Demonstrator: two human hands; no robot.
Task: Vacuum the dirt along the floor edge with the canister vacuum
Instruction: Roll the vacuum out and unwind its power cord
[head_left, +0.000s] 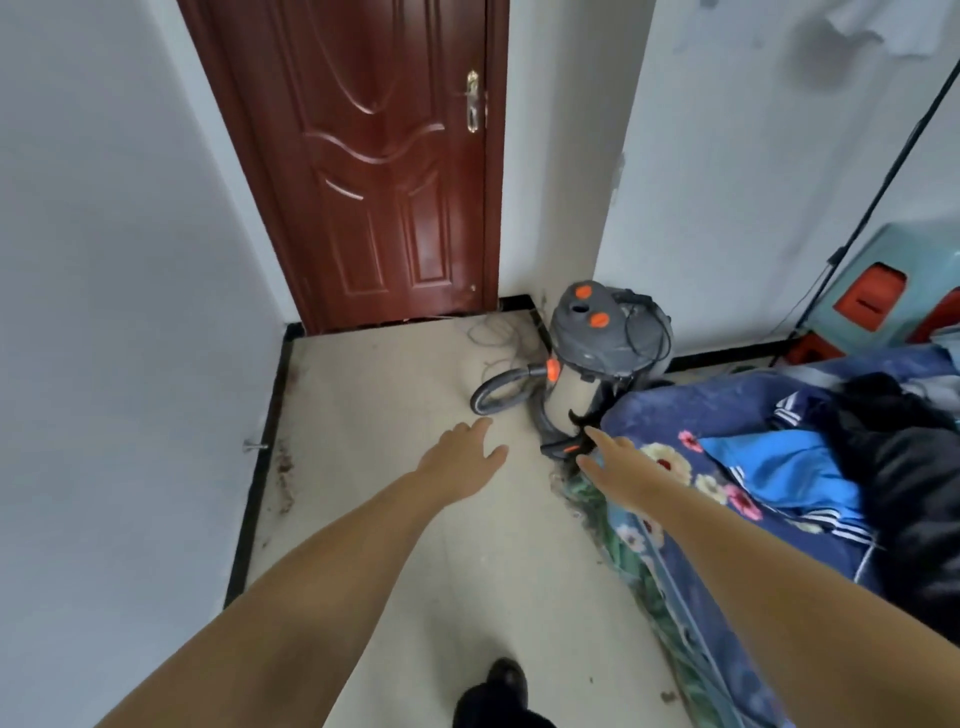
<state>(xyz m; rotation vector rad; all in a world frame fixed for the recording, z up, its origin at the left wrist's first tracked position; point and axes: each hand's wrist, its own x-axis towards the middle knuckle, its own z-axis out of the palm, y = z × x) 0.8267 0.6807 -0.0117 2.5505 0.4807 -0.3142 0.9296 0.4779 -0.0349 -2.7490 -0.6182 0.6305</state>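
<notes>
No brand, label or writing can be read anywhere in the view. Along the left wall, brown dirt (284, 480) lies scattered on the pale floor (395, 519) against the black baseboard (260, 467), just beside a small metal door stop (254, 445). A dark red panelled door (384, 171) with a brass handle (472, 101) stands closed at the far end. The left hand (462, 457) reaches forward over the floor, fingers straight and spread, holding nothing. The vacuum (597, 353) stands in the corner beside the door frame: a grey lid with orange knobs on a metal drum, and a grey hose (496, 392) looping from an orange collar down to the floor. The right hand (618, 462) is stretched out with relaxed, straight fingers just beside the black and orange hose handle (563, 446), not gripping it. A blue floral blanket (727, 467) covers the bed on the right.
</notes>
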